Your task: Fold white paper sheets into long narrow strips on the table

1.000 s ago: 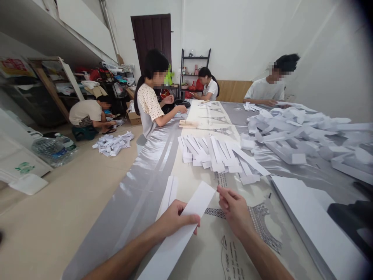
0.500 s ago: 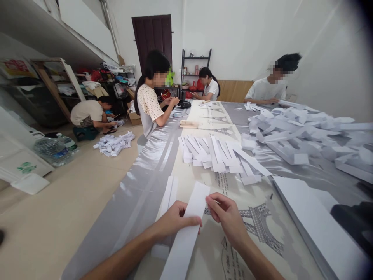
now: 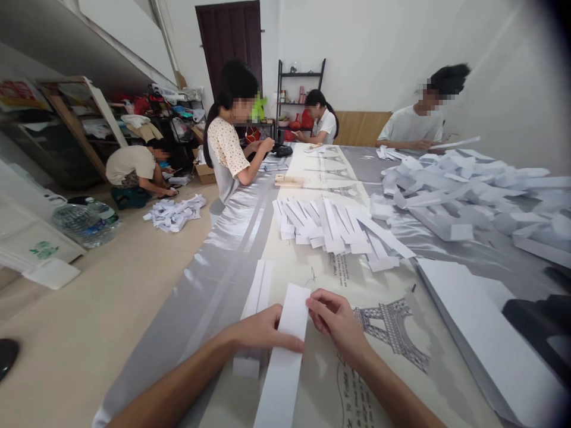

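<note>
A long white paper strip [image 3: 285, 371] is held in front of me, its far end tilted slightly right. My left hand [image 3: 261, 330] is closed around its left side, thumb lying across the top face. At the strip's upper right corner, my right hand [image 3: 334, 321] pinches the edge between thumb and fingertips. Under and left of my left hand lies another folded white strip [image 3: 259, 285], partly covered by the hand. Beyond both hands, several folded strips [image 3: 332, 229] are spread in an overlapping row on the printed table runner [image 3: 325, 371].
A big heap of white strips [image 3: 455, 190] covers the right of the table. Large white sheets [image 3: 477, 321] lie near my right arm, beside a dark object [image 3: 539, 321]. Three people sit around the table's far side; another crouches left by a floor pile of paper [image 3: 175, 213].
The held strip has turned more upright, its far end shifting slightly left with my right hand. The view has tilted down a little. The person at far right has raised a strip.
</note>
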Motion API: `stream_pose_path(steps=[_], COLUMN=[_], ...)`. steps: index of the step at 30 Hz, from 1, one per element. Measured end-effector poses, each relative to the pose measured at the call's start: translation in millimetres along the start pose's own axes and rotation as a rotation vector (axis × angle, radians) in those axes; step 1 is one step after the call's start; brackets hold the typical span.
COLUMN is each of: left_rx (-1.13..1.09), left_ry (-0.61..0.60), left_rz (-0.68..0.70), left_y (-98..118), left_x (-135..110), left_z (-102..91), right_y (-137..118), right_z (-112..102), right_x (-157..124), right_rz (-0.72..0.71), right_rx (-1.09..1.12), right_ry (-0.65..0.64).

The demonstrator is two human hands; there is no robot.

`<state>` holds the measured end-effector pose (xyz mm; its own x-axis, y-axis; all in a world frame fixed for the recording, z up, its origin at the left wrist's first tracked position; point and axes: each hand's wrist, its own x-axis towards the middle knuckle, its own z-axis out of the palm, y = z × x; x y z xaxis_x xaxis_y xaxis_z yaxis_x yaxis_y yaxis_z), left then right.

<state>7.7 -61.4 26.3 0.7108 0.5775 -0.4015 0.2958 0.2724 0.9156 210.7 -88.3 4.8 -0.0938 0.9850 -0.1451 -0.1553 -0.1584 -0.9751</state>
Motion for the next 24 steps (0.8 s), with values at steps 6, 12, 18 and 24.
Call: stream_pose_path(steps=[6,12,18,24], left_rx=[0.012,-0.030,-0.027,-0.140], left_ry=[-0.057,0.019,0.047,0.437], left_rz=[0.119,0.100,0.170,0.174], left_y=[1.3,4.1,7.2,5.8], left_x=[0.7,5.0,3.7,8.1], left_z=[-6.0,2.2,9.7,4.0], right_y=[-4.8,-4.4,-0.8,-7.2], right_z=[3.7,2.1,3.7,7.6], right_x=[-2.1,-3.6,-5.0,-5.1], right_rz=[0.034,0.015,-0.056,-0.023], right_rx=[0.041,-0.003,-0.093,-0.075], right_ry=[-0.066,-0.128,-0.157,-0.199])
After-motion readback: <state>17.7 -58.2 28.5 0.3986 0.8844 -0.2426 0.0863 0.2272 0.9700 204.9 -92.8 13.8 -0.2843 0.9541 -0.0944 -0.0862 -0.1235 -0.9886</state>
